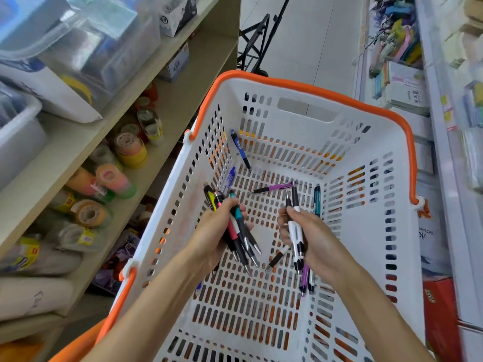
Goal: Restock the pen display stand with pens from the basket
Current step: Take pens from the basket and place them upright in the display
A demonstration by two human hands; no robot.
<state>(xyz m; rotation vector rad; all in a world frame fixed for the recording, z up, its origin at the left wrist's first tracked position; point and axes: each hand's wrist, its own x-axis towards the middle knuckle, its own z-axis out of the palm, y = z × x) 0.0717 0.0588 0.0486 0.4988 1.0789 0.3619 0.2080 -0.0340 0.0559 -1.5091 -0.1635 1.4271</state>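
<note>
— Where do things stand in the basket?

— Both hands are down inside it. The left hand has its grip wrapped round a mixed bundle of pens, tips pointing near and right, clicker ends fanning out to the far left. The right hand pinches a smaller bunch, the white and black pens, held almost upright in the view, tips toward the near side.

— So neither grip is spread?

— No, both are curled tight on pens. What's left lies loose on the basket floor.

— Which loose one comes next, do you reckon?

— My guess is the purple pen. It lies just beyond the fingers of both hands, its long axis running left to right, tip at the left. It sits between the two hands, a shade nearer the right one's raised pens.

— Others?

— A teal pen lies by the right wall, running near to far, close to the right hand. A blue pen leans up in the far left corner, well apart from either hand. A black and white pen rests between the wrists, slanting.

— And the display stand?

— I can't pick it out here; only shelves to the left with tape rolls.
</note>
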